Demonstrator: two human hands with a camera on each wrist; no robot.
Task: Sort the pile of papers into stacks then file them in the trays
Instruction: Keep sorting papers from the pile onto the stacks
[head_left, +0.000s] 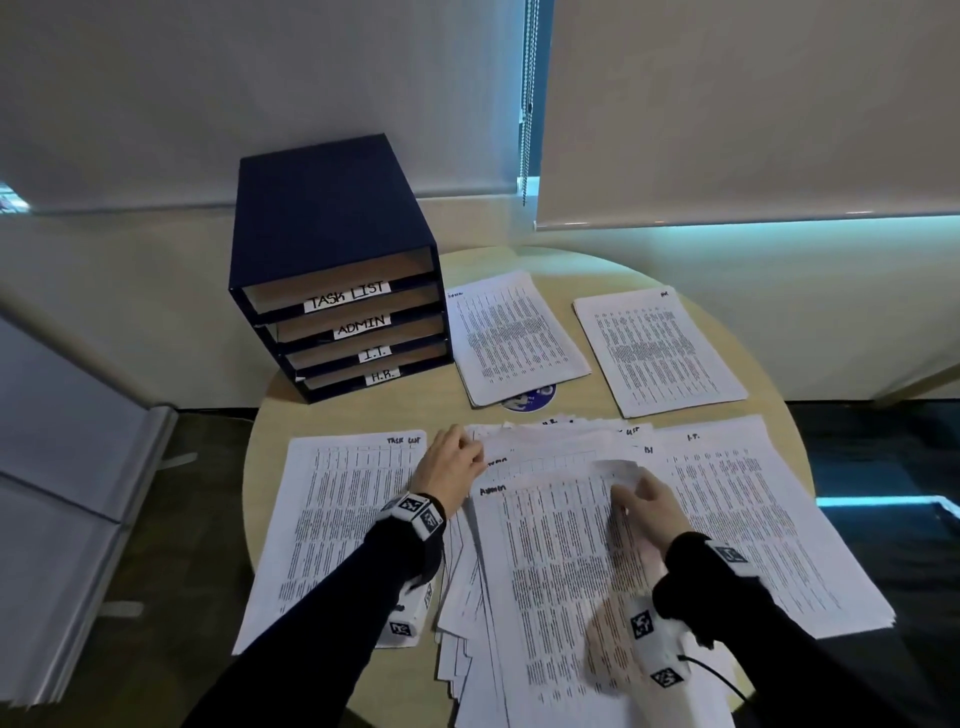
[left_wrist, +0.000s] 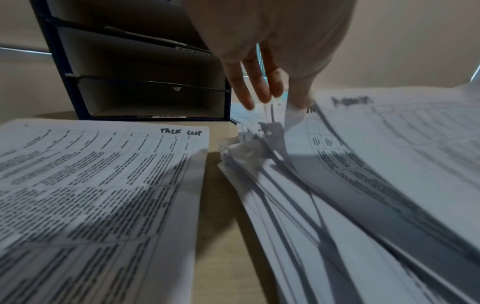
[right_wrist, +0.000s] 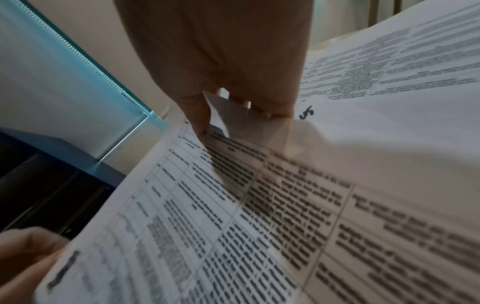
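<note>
Four sorted paper stacks (head_left: 519, 338), one unsorted pile (head_left: 545, 571), one four-tray organizer (head_left: 332, 270), two hands (head_left: 449, 465).

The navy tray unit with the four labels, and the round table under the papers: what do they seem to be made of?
The tray unit looks like board covered in matte navy paper or cloth: its inner walls show plain brown card, and the shelves are thin. The round table appears to be pale wood or wood-look laminate, smooth with a low sheen; no grain is clear enough to say which.

4 tray slots (head_left: 358, 332) open-fronted, paper stacks (head_left: 517, 338) crowding table (head_left: 275, 415)
</note>
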